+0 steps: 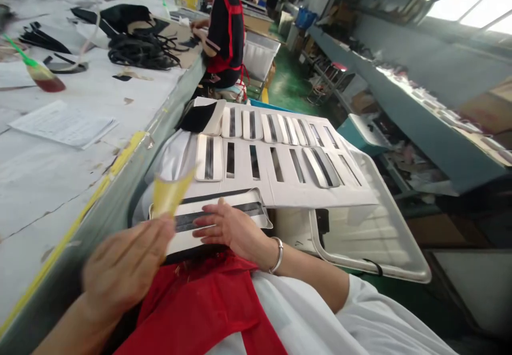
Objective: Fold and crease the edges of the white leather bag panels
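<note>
My left hand (124,261) is closed around the narrow end of a translucent yellow flared piece (170,195), blurred by motion, its wide end pointing up. My right hand (236,232) is open, fingers spread over a long white panel (256,217) with dark strips along it. This panel lies in front of me above the red apron (208,307); the hand partly covers it, and I cannot tell whether its fingers touch. Just beyond is a white slotted board (264,189) with several small white pieces (208,157) on it, each with a dark middle strip.
On the left, the worktable (132,99) carries papers (64,123), a green-tipped bottle (44,75) and a heap of black strips (140,50). A white-rimmed tray (412,275) sits under the slotted board. Farther off, a co-worker (228,34) sits at the table.
</note>
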`<state>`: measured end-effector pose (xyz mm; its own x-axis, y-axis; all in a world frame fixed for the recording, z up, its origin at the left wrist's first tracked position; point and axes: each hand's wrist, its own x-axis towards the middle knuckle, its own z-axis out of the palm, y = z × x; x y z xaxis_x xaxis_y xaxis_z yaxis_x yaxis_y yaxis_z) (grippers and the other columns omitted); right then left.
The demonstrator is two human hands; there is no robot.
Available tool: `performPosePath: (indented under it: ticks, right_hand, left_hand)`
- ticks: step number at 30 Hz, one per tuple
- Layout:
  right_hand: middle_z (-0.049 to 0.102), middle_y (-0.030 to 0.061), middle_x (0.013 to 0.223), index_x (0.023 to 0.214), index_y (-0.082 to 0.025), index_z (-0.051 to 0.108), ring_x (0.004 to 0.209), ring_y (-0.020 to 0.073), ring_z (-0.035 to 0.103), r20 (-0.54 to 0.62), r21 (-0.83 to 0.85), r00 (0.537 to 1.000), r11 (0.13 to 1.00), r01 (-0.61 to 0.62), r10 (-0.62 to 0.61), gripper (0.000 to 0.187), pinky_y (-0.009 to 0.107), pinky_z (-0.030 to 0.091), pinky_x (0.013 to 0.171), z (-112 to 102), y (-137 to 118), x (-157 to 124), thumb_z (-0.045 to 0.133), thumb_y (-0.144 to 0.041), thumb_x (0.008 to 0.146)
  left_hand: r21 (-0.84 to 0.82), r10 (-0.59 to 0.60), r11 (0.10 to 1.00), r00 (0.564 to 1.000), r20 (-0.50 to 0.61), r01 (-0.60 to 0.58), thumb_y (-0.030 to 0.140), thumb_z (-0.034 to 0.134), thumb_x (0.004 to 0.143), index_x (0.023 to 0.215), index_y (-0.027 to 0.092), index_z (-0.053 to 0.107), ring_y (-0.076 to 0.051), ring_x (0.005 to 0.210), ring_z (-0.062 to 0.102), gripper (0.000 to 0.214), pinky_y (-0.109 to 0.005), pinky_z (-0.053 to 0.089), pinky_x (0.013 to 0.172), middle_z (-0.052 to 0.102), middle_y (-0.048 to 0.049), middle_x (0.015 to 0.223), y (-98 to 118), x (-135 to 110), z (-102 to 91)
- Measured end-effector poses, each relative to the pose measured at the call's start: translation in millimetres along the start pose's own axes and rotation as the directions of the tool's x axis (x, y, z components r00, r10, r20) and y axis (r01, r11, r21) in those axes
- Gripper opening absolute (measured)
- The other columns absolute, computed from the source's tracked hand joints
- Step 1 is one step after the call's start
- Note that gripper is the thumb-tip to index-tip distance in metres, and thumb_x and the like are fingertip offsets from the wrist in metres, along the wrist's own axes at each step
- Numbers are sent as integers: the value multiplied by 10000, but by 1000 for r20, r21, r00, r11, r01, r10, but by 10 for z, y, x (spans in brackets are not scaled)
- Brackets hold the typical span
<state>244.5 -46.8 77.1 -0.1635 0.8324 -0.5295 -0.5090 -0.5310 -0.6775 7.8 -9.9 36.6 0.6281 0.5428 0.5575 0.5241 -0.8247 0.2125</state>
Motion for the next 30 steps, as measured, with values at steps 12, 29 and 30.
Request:
performPosePath:
  ticks: [12,29,30]
  right_hand:
    - [452,-62,488,796,-185,483,338,89,437,-472,-677,807,732,-75,-354,387,193,337,317,-1623,-479,-199,437,-559,881]
    - [689,114,893,821,-165,645,836,214,638,-99,-919,928,-324,-224,-359,508,300,397,713,-1898,-733,662,230,-404,992]
    - [690,111,884,823,-161,647,828,212,636,-71,-916,929,-346,-205,-364,493,301,393,712,-1897,-746,677,246,-394,991]
  left_hand:
    - [-537,97,820,877,471,198,509,416,902,1208,148,565,-233,1147,564,496,-342,421,999,622,-111,1228,480,1830,1186]
    - [-99,-14,-116,98,995,988,406,486,884,963,162,619,-163,631,615,289,-290,494,653,669,-28,674,263,2134,2332]
    - [-157,-20,-77,156,988,985,343,511,869,898,151,633,-162,673,620,229,-285,490,696,675,-31,695,257,2120,2335]
